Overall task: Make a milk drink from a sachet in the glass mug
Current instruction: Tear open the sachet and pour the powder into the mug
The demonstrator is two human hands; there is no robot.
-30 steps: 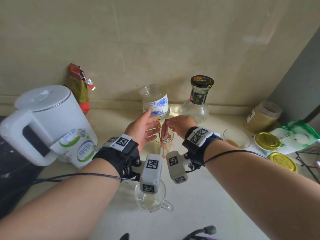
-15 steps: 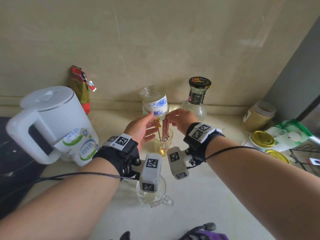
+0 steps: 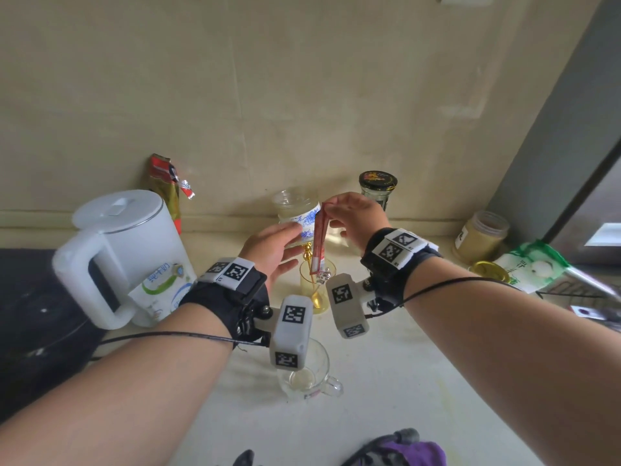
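Note:
My right hand (image 3: 358,216) pinches the top end of a long red sachet (image 3: 319,237) and holds it upright, its lower end still inside a small yellowish glass (image 3: 311,290) that also holds a gold spoon (image 3: 314,287). My left hand (image 3: 274,250) is beside that glass with straight fingers near its left side and grips nothing. The glass mug (image 3: 307,378) with a handle stands on the counter near me, partly hidden by my left wrist device.
A white kettle (image 3: 117,253) and a milk carton (image 3: 161,290) stand at the left. Behind are a blue-patterned jar (image 3: 297,213), a black-lidded bottle (image 3: 378,186) and a red packet (image 3: 166,190). At the right are a jar of powder (image 3: 482,237), a gold lid (image 3: 489,272) and a green bag (image 3: 534,264).
My right hand has risen and drawn the red sachet upward out of the small glass. My left hand stayed beside the glass.

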